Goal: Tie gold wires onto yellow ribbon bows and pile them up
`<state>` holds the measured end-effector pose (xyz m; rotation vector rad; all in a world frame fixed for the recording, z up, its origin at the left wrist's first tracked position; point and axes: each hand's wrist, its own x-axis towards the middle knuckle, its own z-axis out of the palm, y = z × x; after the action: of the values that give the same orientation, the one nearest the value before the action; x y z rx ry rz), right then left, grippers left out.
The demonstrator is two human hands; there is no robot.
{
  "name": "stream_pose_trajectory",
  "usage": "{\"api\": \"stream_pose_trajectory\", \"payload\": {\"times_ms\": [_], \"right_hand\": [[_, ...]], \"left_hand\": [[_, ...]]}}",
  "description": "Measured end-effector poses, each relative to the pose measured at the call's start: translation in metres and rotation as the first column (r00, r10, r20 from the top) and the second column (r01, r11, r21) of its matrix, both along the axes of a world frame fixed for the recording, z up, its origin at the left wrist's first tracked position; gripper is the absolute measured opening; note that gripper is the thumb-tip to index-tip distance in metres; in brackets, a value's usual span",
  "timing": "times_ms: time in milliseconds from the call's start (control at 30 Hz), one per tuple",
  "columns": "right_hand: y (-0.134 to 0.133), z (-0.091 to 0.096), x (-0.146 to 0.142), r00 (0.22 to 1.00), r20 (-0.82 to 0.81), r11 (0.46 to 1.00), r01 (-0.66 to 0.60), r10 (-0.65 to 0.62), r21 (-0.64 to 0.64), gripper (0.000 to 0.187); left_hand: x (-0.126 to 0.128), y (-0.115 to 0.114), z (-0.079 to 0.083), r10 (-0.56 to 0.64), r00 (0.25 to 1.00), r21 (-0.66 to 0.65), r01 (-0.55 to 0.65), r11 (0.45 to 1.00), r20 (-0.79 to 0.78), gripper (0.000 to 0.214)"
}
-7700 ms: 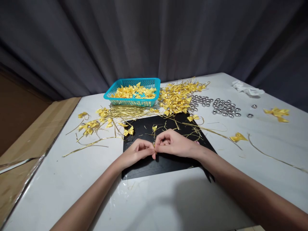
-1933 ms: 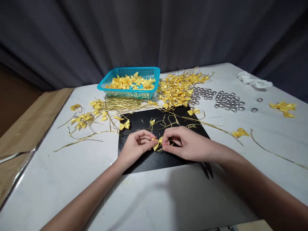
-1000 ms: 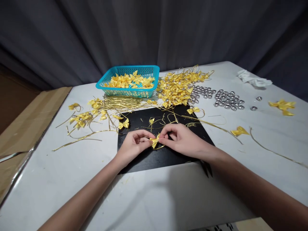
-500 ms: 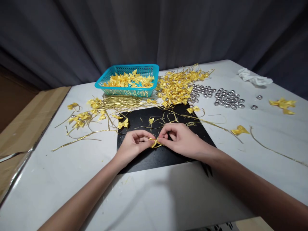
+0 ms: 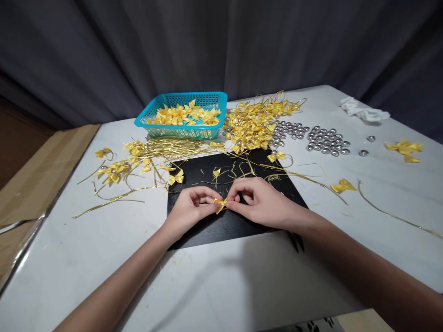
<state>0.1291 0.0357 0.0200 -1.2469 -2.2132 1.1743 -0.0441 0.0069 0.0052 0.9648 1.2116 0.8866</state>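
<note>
A small yellow ribbon bow (image 5: 220,205) is held between my two hands, low over the black mat (image 5: 204,230). My left hand (image 5: 194,207) pinches its left side between thumb and fingers. On its right side, the thumb and forefinger of my right hand (image 5: 254,200) are closed. Fingertips hide part of the bow. Beyond my hands, a loose yellow bow (image 5: 216,173) and bits of gold cord (image 5: 249,166) lie on the mat. Dark pointed tips, perhaps of scissors (image 5: 296,242), show below my right wrist.
At the back, a blue basket (image 5: 138,121) holds yellow bows, beside a heap of finished-looking bows (image 5: 252,124). Gold cords (image 5: 173,147) lie in front of the basket. Silver beads (image 5: 327,140) and a crumpled white tissue (image 5: 365,112) are on the right of the white table (image 5: 207,286).
Both hands stay together at the bow. The bow has turned slightly, and the gold loop seen beneath it earlier no longer shows clearly. The whole view has shifted a little.
</note>
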Motion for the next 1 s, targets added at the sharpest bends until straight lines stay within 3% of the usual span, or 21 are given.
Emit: {"api": "stream_pose_trajectory", "payload": {"times_ms": [333, 767, 1000], "right_hand": [[0.0010, -0.0072, -0.0013, 0.994, 0.056, 0.995, 0.092, -0.090, -0.042, 0.014], [-0.0019, 0.0028, -0.0058, 0.988, 0.077, 0.985, 0.144, -0.137, -0.094, 0.010], [-0.0016, 0.0012, -0.0041, 0.996, 0.041, 0.995, 0.081, -0.078, -0.065, 0.011]], "left_hand": [[0.0011, 0.0000, 0.0013, -0.011, 0.999, -0.019, 0.010, 1.000, -0.038, 0.009], [0.0033, -0.0006, 0.0003, 0.019, 0.997, 0.013, -0.019, 1.000, -0.076, 0.007], [0.0026, -0.0015, 0.0001, 0.056, 0.997, -0.012, -0.057, 0.998, -0.045, 0.009]]}}
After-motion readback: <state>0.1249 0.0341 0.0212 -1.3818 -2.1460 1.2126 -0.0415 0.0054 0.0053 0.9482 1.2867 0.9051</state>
